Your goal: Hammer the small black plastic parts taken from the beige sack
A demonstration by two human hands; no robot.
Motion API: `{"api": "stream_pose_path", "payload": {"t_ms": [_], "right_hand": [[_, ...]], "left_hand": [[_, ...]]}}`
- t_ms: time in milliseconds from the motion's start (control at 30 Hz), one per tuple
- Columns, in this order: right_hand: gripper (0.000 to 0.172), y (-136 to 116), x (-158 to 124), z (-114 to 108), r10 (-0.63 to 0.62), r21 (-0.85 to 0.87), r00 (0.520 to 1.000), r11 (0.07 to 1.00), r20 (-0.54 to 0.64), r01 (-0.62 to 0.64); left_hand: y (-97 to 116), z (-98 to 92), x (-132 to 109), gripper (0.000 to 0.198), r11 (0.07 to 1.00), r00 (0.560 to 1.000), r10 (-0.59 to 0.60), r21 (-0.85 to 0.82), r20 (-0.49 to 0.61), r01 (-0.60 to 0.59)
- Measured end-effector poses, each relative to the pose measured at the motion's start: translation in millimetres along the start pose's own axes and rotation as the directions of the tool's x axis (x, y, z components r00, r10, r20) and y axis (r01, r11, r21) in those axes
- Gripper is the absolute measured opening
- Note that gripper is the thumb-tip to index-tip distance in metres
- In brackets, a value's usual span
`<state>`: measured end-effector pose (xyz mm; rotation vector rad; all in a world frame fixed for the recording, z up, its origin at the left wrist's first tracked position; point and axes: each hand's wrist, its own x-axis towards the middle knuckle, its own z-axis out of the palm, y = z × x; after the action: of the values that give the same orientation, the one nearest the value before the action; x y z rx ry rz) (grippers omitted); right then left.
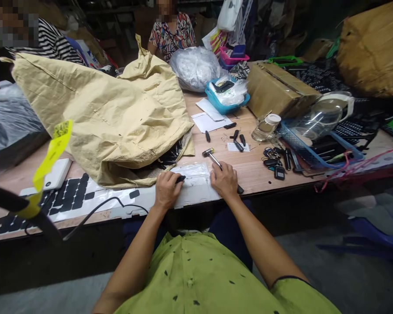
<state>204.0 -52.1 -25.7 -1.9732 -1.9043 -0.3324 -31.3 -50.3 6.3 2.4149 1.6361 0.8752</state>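
My left hand (166, 188) is closed on a small black piece (181, 179), whose exact kind I cannot make out. It rests on a whitish, plastic-covered pad (196, 188) at the table's front edge. Closed around a small hammer (210, 154) is my right hand (225, 179), at the pad's right side. The hammer's head points away from me, and the dark end of its handle shows below the hand. Beyond the hammer lie several black plastic parts (238, 146) and thin bits of metal. To the left, a beige cloth sack (124, 117) gapes, with black pieces inside its mouth.
Farther back are a turquoise basket (227, 104), a cardboard box (278, 89) and a clear bag (196, 67). A glass jar (265, 127), keys (271, 158) and a blue tray (343, 162) stand at right. A yellow tag (54, 152) hangs at left. Two people sit across the table.
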Motion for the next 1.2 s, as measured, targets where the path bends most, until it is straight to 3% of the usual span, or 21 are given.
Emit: {"api": "stream_pose_path", "payload": {"t_ms": [100,233,367,533,633,733,833,967,1067,1200], "right_hand": [[0.032,-0.4,0.5,-0.1,0.001,0.004,1.0,1.0,0.004,-0.001],[0.032,-1.6,1.4,0.5,0.005,0.015,1.0,1.0,0.013,-0.005],[0.035,-2.6,1.8,1.0,0.023,0.032,0.999,0.999,0.027,-0.024],[0.049,-3.3,0.1,-0.8,0.072,0.068,0.997,0.995,0.016,-0.073],[0.049,-3.5,1.6,-3.2,0.152,0.07,0.988,0.986,0.03,-0.153],[0.038,-2.8,9.4,-6.0,0.25,0.084,0.962,0.962,0.114,-0.26],[0.028,-0.2,21.2,-9.7,0.364,0.113,0.904,0.911,0.225,-0.396],[0.021,4.4,27.3,-18.2,0.412,0.177,0.858,0.861,0.307,-0.477],[0.02,4.3,17.1,-27.6,0.352,0.319,0.9,0.848,0.257,-0.423],[0.026,-6.8,-8.3,-38.2,0.135,0.594,0.971,0.771,0.196,-0.227]], "left_hand": [[1.9,16.4,12.1,0.012,0.998,0.996,0.028,-0.065,0.09,-0.022],[-8.2,31.5,22.8,0.013,0.988,0.991,-0.002,-0.153,0.132,0.022],[-19.4,35.0,19.7,0.023,0.96,0.993,-0.049,-0.268,0.104,0.076],[-20.4,36.1,18.1,0.014,0.942,0.99,-0.095,-0.311,0.103,0.123],[-17.6,39.4,22.0,0.017,0.94,0.986,-0.114,-0.306,0.125,0.148],[-16.6,41.7,25.7,0.019,0.939,0.981,-0.126,-0.302,0.148,0.166],[-17.0,41.5,27.3,0.019,0.932,0.977,-0.129,-0.315,0.169,0.178],[-16.0,40.7,27.8,0.019,0.928,0.975,-0.128,-0.324,0.184,0.183],[-14.5,42.5,27.9,0.018,0.93,0.976,-0.131,-0.32,0.175,0.182],[-13.9,45.2,28.7,0.018,0.924,0.975,-0.146,-0.329,0.17,0.195]]}}
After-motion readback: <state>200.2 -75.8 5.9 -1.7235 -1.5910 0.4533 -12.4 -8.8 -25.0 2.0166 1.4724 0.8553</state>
